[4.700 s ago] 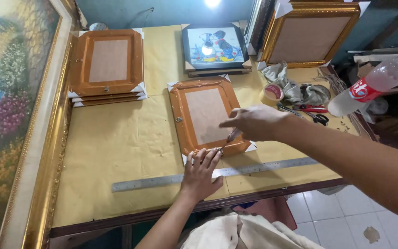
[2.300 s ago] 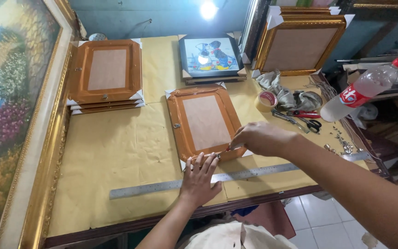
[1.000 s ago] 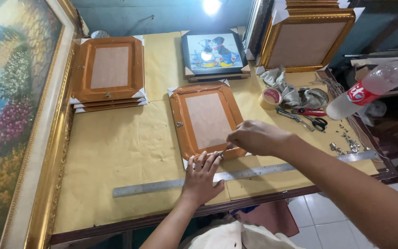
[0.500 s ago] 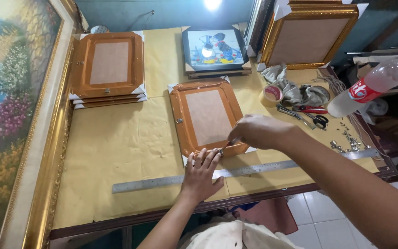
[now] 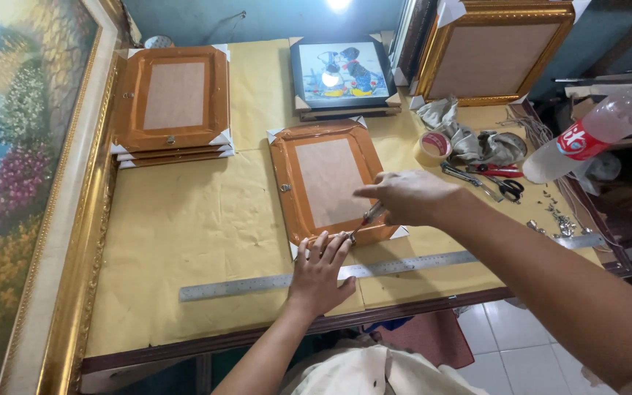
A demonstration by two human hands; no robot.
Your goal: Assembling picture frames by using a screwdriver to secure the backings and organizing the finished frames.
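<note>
You're at the yellow-papered table point(image 5: 184, 219), with the brown picture frame point(image 5: 328, 183) lying face-down in the middle, just above the long steel ruler point(image 5: 257, 283). Your left hand point(image 5: 320, 274) lies flat and open, pinning its near edge. Your right hand point(image 5: 407, 197) is closed round a screwdriver point(image 5: 366, 219), tip at that bottom rail. Looks like you're fixing the backing, so keep the tip steady, square and pressed

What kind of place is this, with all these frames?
Probably a picture-framing workshop. Wooden frames lie stacked on the table, a big gold-framed painting leans beside it, and a long metal ruler and scissors lie ready.
</note>
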